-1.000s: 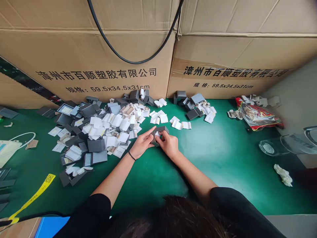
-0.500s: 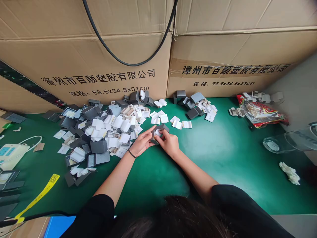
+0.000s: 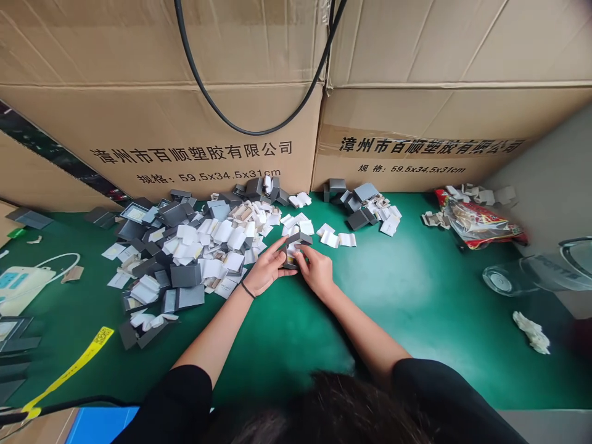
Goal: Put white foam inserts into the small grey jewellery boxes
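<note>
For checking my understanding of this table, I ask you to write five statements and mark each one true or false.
1. The left hand and the right hand are at the same small grey box. True.
2. A black band is around the right wrist. False: the band is around the left wrist.
3. A black cable hangs in front of the cardboard boxes. True.
4. The yellow strip is at the right side. False: the strip is at the left.
5. The crumpled tissue is right of both hands. True.
</note>
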Motion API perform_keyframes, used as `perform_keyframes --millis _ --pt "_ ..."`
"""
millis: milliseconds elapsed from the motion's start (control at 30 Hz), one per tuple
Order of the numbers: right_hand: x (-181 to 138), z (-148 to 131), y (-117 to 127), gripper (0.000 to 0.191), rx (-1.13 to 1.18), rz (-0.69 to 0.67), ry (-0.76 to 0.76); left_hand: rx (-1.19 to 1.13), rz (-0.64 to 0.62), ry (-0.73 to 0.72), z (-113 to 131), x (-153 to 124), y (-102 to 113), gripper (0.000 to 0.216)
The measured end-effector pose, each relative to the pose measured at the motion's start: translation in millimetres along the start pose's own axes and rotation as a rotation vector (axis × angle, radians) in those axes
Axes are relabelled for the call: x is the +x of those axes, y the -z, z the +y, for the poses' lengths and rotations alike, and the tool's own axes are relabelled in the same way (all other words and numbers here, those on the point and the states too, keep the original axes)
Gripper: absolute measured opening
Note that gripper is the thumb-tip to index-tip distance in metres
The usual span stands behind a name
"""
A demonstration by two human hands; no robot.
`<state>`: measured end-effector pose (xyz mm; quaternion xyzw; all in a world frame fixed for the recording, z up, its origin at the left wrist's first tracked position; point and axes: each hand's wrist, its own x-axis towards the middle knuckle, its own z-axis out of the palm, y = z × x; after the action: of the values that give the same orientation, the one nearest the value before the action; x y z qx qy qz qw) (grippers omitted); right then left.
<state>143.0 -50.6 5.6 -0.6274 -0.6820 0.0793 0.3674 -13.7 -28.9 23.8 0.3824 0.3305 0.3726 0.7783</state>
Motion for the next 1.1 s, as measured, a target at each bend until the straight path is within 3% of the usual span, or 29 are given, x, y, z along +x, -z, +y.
perform_keyframes --millis 233,400,533,667,867,1000,1100 --pt "-1 2 3 0.039 0.008 -0.016 -0.068 -0.041 -0.016 0.026 1 -1 3 0.058" --pt "0 11 12 0.052 0.100 0.108 -0.098 -0.074 -0.053 -0.010 3 -5 3 0.056" --pt "13 33 32 0.045 -0.093 0.203 -0.096 -0.169 -0.029 -0.009 5 -3 7 0.059" --pt "32 61 44 0.039 -0.271 0.212 -0.098 -0.301 0.035 0.021 6 5 11 0.043" --pt "37 67 16 0.031 -0.423 -0.015 -0.065 -0.343 0.004 0.133 7 5 9 0.036" --pt "38 55 7 0.027 -0.332 0.017 0.059 -0.357 -0.015 0.108 6 3 8 0.028" --pt "58 51 11 0.029 -0.231 0.085 0.017 -0.388 0.012 0.098 6 6 9 0.029"
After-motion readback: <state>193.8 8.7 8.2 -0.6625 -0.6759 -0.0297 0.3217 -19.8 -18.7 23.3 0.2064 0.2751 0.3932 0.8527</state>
